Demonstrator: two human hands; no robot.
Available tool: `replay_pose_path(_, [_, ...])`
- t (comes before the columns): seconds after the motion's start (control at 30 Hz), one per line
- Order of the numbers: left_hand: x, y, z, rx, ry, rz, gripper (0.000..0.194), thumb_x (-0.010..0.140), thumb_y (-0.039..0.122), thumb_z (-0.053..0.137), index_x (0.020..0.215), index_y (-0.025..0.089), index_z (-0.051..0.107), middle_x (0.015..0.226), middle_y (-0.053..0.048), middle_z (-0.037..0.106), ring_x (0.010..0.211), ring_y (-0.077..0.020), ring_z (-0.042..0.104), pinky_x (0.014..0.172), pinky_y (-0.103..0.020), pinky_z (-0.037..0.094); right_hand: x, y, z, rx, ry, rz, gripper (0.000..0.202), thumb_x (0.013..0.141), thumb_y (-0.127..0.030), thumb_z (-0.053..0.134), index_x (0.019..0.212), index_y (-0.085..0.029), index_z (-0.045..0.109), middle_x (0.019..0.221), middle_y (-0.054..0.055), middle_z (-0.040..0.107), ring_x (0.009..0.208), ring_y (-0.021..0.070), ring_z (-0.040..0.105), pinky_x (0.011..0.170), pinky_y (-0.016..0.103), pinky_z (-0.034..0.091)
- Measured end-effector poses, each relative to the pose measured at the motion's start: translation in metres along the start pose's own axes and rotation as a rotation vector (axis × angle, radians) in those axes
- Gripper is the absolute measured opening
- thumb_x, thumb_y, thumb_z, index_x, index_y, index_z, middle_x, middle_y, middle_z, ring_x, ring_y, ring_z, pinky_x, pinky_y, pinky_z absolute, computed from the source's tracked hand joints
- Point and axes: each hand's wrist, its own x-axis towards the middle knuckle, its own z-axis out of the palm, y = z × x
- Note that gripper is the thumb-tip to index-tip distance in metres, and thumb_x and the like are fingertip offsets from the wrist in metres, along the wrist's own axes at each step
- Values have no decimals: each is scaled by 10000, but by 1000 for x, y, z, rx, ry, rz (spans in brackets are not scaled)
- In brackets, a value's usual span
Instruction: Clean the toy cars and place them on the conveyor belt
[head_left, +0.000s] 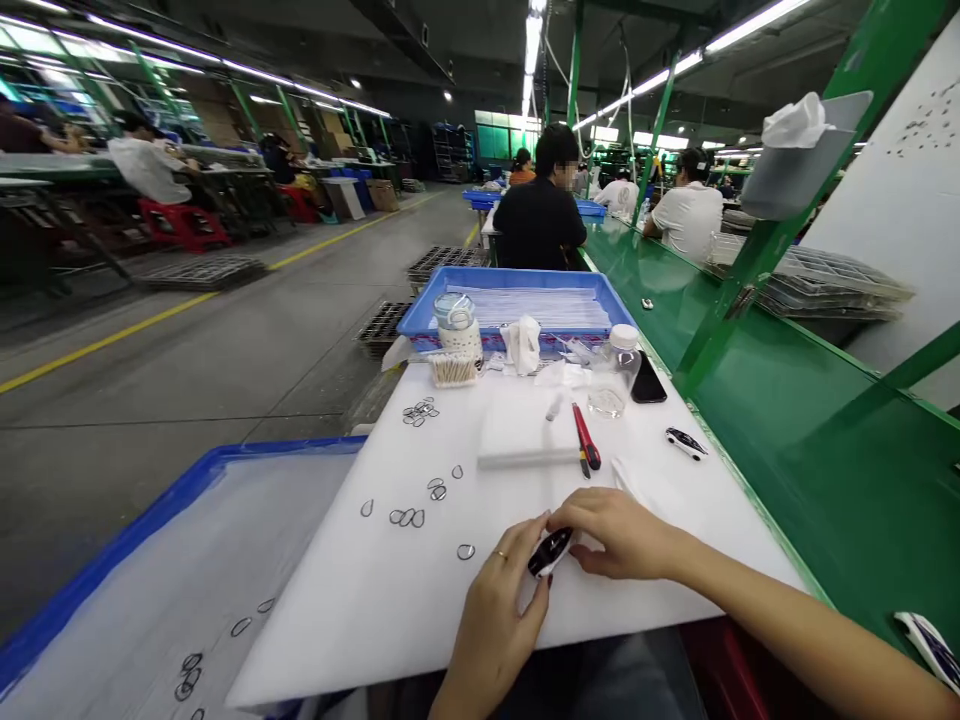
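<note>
A small black-and-white toy car (551,552) is held just above the white foam-topped table, near its front edge. My left hand (495,610), with a ring on one finger, grips the car from the left between thumb and fingers. From the right, my right hand (619,535) closes its fingers at the car's far end; its fingertips are partly hidden. Several thin black teardrop-shaped rings (407,517) lie on the foam to the left. A red utility knife (586,440) rests beyond my hands, beside a white foam pad (525,432). Another toy car (685,443) stands at the right.
Behind the pad are a box of cotton swabs (454,372), a lidded jar (459,330), a clear bottle (619,365) and a phone (648,380). A blue tray (615,295) stands at the back. Green conveyor (810,430) runs along the right; a blue-rimmed tray (150,530) sits lower left.
</note>
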Motion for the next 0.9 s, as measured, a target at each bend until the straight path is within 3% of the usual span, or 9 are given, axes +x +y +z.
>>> replay_pose_path(0.1, [0, 3, 1, -39, 11, -35, 515, 872, 95, 488, 1349, 283, 535, 1191, -77, 649, 1090, -224, 648, 925, -373, 562, 18, 14, -7, 66, 365, 186, 160, 860, -237, 606, 1013, -214, 564, 972, 61, 663, 893, 207, 637, 817, 371, 534])
replay_pose_path(0.17, [-1, 6, 3, -39, 11, -70, 516, 839, 88, 544, 1310, 297, 576, 1121, -66, 644, 971, -216, 666, 843, -358, 580, 33, 26, -16, 67, 637, 348, 242, 847, -321, 631, 1038, -211, 530, 1001, 79, 647, 887, 217, 628, 818, 399, 537])
replay_pose_path(0.2, [-1, 8, 3, -42, -1, -80, 514, 819, 89, 582, 1288, 296, 597, 1101, -61, 638, 908, -207, 667, 810, -353, 583, 41, 31, -20, 72, 683, 402, 310, 834, -340, 635, 1088, -208, 513, 1050, 96, 640, 918, 228, 626, 824, 411, 536])
replay_pose_path(0.3, [1, 12, 0, -84, -106, -67, 489, 753, 87, 695, 1201, 280, 663, 1131, -61, 633, 850, -193, 656, 809, -352, 583, 63, 42, -23, 98, 525, 458, 356, 836, -374, 608, 1138, -206, 522, 1104, 113, 647, 983, 256, 626, 819, 410, 522])
replay_pose_path(0.4, [7, 13, -8, -91, -223, -22, 506, 704, 90, 752, 1166, 285, 688, 1304, -75, 597, 1137, -271, 604, 972, -421, 537, 80, 49, -22, 83, 371, 459, 188, 890, -389, 545, 924, -215, 603, 865, 66, 682, 816, 249, 629, 777, 402, 486])
replay_pose_path(0.53, [17, 17, -11, -39, -290, 19, 445, 695, 94, 746, 1106, 256, 699, 1409, -80, 559, 1301, -325, 500, 1076, -526, 444, 88, 51, -33, 130, 338, 451, 282, 895, -470, 525, 828, -210, 609, 744, 45, 652, 734, 241, 597, 756, 395, 459])
replay_pose_path(0.7, [19, 29, 4, -103, -139, -80, 446, 625, 127, 775, 1053, 201, 676, 1163, -87, 696, 1099, -289, 618, 965, -465, 525, 63, 19, -36, 379, 486, 367, 261, 888, -454, 485, 933, -210, 568, 967, 65, 631, 927, 219, 593, 820, 355, 464])
replay_pose_path(0.83, [17, 34, 15, -137, 34, -189, 338, 656, 178, 745, 989, 204, 691, 992, -58, 736, 953, -258, 659, 875, -433, 552, 23, -7, 0, 684, 786, 381, 173, 853, -393, 588, 856, -228, 536, 764, 0, 468, 709, 167, 461, 665, 304, 403])
replay_pose_path(0.9, [16, 34, 17, -141, 79, -211, 322, 668, 190, 736, 987, 210, 700, 975, -47, 747, 927, -249, 668, 849, -417, 554, 8, -13, 19, 695, 762, 493, 259, 864, -455, 602, 785, -221, 523, 736, -4, 434, 692, 164, 418, 659, 304, 386])
